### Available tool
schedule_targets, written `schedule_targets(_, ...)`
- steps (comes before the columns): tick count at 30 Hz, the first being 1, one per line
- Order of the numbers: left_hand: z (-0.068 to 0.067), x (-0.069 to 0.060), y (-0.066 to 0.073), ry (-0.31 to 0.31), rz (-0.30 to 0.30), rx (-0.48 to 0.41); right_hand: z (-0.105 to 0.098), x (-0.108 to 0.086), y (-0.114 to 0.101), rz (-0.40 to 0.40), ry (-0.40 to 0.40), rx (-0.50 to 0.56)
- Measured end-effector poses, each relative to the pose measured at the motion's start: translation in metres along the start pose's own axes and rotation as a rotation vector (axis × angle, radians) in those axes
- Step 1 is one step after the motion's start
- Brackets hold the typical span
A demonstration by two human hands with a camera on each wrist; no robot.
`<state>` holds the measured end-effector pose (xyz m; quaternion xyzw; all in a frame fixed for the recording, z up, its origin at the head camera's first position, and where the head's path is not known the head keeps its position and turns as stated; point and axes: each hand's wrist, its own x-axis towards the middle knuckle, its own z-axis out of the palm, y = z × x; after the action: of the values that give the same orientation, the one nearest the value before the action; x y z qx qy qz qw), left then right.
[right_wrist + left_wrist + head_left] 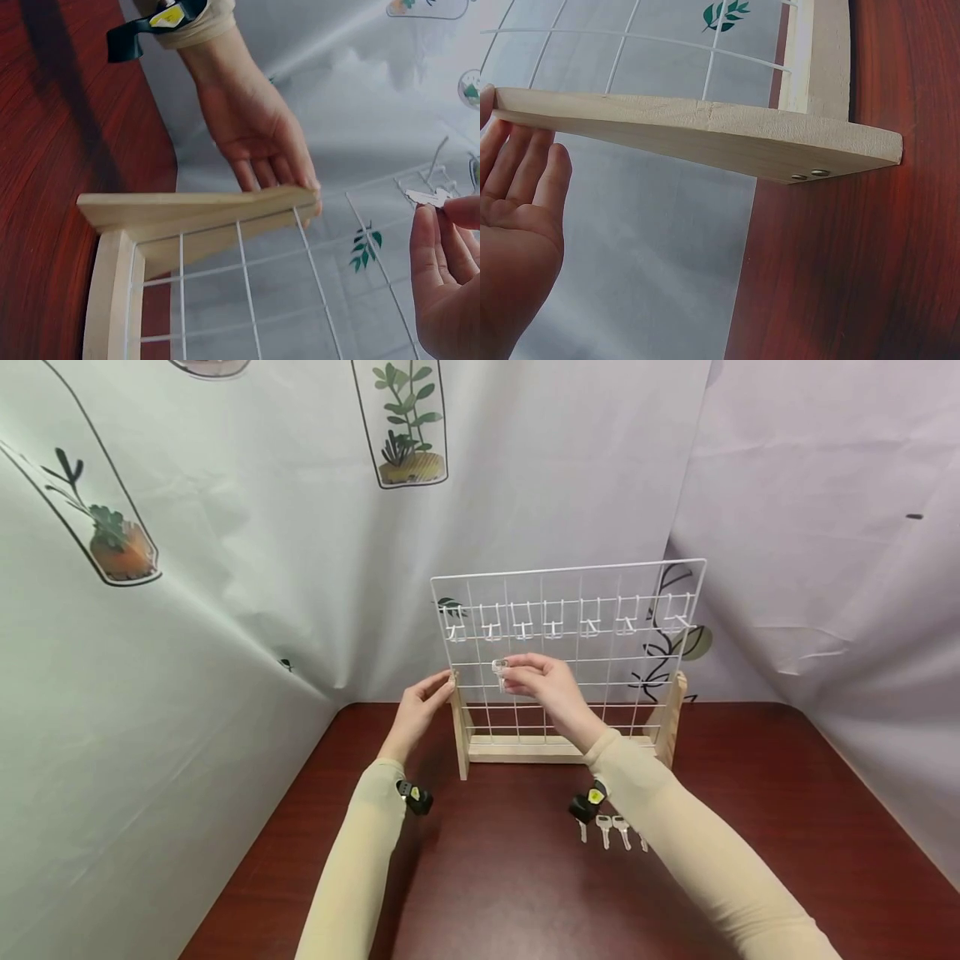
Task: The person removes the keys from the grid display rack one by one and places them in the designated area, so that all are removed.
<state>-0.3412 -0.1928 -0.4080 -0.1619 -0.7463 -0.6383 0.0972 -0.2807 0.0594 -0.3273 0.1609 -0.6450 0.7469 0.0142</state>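
Observation:
A white wire grid rack (570,683) stands on the table in a wooden frame. My left hand (415,714) pinches the upper end of its left wooden side support (705,120), thumb on one face and fingertips on the other. Between the thumb and fingers of my right hand (553,690) is a silver key (424,198), held up in front of the grid, below the row of hooks (522,631). In the head view the key hangs blade down, apart from the hooks.
Several more keys (621,832) lie on the dark red table (495,868), partly hidden by my right sleeve and wrist camera. Behind the rack and along the left hangs a pale curtain (300,510) with plant prints. The right wooden side support (671,718) stands beyond my right forearm.

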Motion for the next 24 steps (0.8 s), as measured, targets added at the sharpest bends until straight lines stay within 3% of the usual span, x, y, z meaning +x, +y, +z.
schedule_targets(12,-0.002,0.002,0.002,-0.020,-0.023,-0.047,-0.028,-0.015,0.009,0.014,0.001,-0.036)
schedule_targets(20,0.001,-0.011,0.031,-0.032,-0.038,-0.019,-0.041,-0.024,0.016,0.065,-0.013,-0.088)
schedule_targets(24,0.001,-0.011,0.033,-0.034,-0.039,-0.011,-0.045,-0.029,0.020,0.079,-0.019,-0.127)
